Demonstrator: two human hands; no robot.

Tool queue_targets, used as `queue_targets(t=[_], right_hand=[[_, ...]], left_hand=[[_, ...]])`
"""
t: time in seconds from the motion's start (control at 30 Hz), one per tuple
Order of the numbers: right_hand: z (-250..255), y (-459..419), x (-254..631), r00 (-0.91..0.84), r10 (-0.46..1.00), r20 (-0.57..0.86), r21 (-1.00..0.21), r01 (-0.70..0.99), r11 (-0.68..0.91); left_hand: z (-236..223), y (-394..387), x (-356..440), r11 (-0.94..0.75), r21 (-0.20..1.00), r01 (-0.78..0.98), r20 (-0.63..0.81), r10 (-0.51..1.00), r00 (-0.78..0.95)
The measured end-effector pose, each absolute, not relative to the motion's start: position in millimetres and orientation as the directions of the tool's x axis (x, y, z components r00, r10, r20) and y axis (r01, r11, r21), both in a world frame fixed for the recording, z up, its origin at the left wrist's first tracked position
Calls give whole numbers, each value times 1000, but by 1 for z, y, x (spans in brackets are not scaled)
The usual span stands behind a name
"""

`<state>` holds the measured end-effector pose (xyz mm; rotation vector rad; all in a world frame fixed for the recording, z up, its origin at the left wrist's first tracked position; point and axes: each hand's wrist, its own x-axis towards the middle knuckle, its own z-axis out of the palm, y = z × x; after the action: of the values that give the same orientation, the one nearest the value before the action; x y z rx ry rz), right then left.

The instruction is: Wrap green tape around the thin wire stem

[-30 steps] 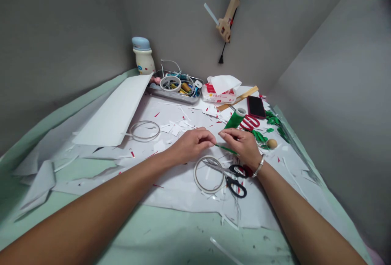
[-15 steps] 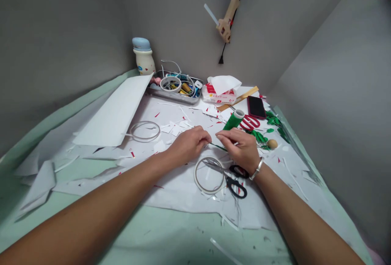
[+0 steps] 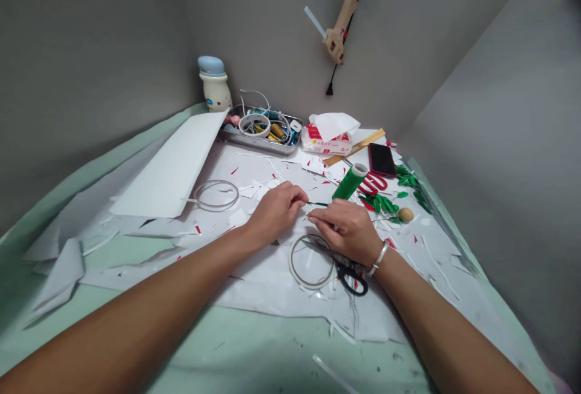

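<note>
thin green strip: the thin green strip (image 3: 318,204) lies just below and left of the green tape roll (image 3: 349,181), its long axis nearly level, running from the left hand's fingertips toward the right.

left hand: the left hand (image 3: 276,213) is the nearer hand. its fingers are pressed together and appear to pinch the strip's left end.

right hand: the right hand (image 3: 345,230) lies below the tape roll, its fingers curled and their tips just under the strip. whether they pinch it, i cannot tell. a silver bangle (image 3: 377,259) sits on that wrist.

below the tape roll: black-handled scissors (image 3: 351,282) lie partly under the right hand, beside a clear tape ring (image 3: 311,261).

right of the tape roll: a red paper cutout (image 3: 374,183), green paper leaves (image 3: 382,203) and a wooden ball (image 3: 405,215) lie near it, with a black phone (image 3: 381,160) beyond.

beyond the tape roll: a tissue pack (image 3: 329,135) and a metal tray of odds and ends (image 3: 258,147).

left of the tape roll: a second clear tape ring (image 3: 216,195) and a folded white sheet (image 3: 167,164).

since the earlier view: the strip has risen from a downward slant to nearly level. the right hand has moved left and now covers the scissors' upper handle.
</note>
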<state>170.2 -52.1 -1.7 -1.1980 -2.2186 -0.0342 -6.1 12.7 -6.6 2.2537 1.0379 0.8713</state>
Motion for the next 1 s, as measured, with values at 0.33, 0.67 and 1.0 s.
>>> queue_targets(t=[0.33, 0.67, 1.0], right_hand=[[-13, -37, 194, -93, 914, 396, -659, 665, 353], [-2, -51, 172, -394, 744, 539, -257, 765, 591], [-12, -36, 195, -75, 888, 453, -635, 672, 381]], left_hand=[[3, 5, -3, -498, 833, 240, 243, 719, 651], [-7, 13, -6, -564, 662, 494, 346, 814, 466], [5, 4, -3, -511, 828, 231, 249, 704, 665]])
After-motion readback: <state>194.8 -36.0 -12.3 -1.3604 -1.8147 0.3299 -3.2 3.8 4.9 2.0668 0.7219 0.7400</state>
